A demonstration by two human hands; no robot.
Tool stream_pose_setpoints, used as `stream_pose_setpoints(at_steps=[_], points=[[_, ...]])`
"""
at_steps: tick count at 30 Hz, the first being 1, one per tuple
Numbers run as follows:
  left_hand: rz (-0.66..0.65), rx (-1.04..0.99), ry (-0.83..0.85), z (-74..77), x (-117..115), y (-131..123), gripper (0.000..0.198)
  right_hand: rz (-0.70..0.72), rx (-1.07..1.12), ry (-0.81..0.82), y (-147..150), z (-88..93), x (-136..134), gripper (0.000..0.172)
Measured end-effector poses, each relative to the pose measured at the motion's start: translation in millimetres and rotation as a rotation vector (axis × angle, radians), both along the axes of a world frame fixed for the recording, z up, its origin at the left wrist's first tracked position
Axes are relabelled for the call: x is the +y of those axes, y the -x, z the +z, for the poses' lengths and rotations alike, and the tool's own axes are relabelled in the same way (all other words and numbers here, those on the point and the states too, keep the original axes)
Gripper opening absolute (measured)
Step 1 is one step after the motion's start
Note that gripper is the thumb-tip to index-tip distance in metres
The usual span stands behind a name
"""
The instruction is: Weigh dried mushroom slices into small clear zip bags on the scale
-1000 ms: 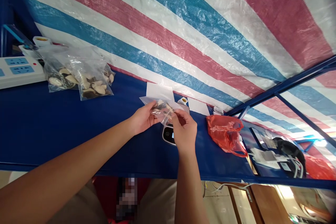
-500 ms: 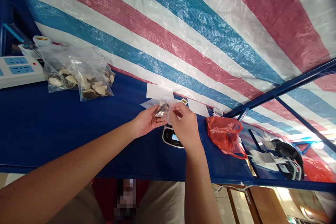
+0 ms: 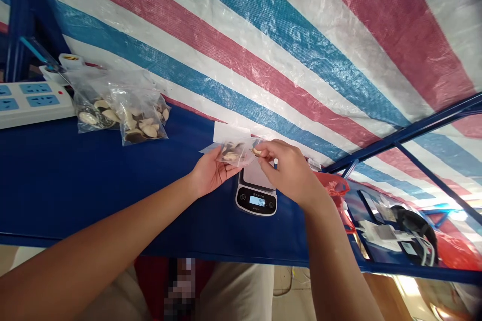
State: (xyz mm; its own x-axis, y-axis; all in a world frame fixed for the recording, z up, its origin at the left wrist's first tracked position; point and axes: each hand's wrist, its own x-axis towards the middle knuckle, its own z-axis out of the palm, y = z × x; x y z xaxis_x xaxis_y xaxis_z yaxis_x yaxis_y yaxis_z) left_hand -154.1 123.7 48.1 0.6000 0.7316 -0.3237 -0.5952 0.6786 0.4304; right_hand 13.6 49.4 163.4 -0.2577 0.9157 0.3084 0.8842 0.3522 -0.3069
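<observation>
My left hand (image 3: 211, 173) holds a clear zip bag (image 3: 235, 153) by its side, fingers closed round it. Inside lie several cream and dark brown pieces, like dried slices. At the bag's mouth, my right hand (image 3: 288, 168) pinches one small cream-and-brown slice (image 3: 256, 152) between thumb and fingertips. Below both hands stands a kitchen scale (image 3: 258, 201) with a lit display and a grey weighing plate partly hidden by my right hand. Whether the slice touches the bag's edge, I cannot tell.
Several clear bags of similar slices (image 3: 139, 123) lie at the left near a white power strip (image 3: 37, 103). White paper (image 3: 228, 132) is behind my hands. At the right are a red plastic bag (image 3: 335, 183) and a blue metal frame (image 3: 399, 135). Striped sheeting (image 3: 263, 60) hangs behind.
My right hand has moved right from the bag's mouth, and a slice now shows in its fingers. The scale's display and plate have come into fuller view.
</observation>
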Motion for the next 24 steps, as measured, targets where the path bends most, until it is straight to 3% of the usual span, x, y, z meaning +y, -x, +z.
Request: stream_pose_setpoints(at_steps=[4, 8, 10, 13, 16, 17, 20, 22, 24], points=[[0.015, 0.024, -0.063, 15.0, 3, -4, 0.046, -0.241, 0.207, -0.079, -20, -12.8, -31, 0.020], [-0.059, 0.058, -0.152, 47.3, 15, -33, 0.041, -0.574, 0.433, -0.153, -51, -34.2, -69, 0.036], [-0.115, 0.078, -0.153, 56.8, 10, -49, 0.042, -0.706, 0.488, -0.165, -70, -44.3, -90, 0.042], [-0.280, 0.116, -0.125, 44.3, -32, -53, 0.047, -0.865, 0.528, -0.128, -99, -63.6, -124, 0.049], [-0.817, 0.201, -0.134, 10.9, -105, -35, 0.064, -0.963, 0.647, -0.087, -120, -91.1, -154, 0.049], [-0.949, 0.250, -0.228, 1.6, -127, -29, 0.062, -0.978, 0.702, -0.086, -122, -100.8, -162, 0.048], [-1.096, 0.478, -0.780, -9.9, -166, -28, 0.043, -0.963, 0.834, -0.045, -120, -124.8, -172, 0.046], [-1.087, 0.521, -1.106, -8.8, -163, -46, 0.038, -0.924, 0.870, 0.007, -113, -133.5, -172, 0.046], [-0.985, 0.488, -1.387, -9.8, -147, -75, 0.037, -0.907, 0.882, 0.018, -107, -137.1, -168, 0.047]])
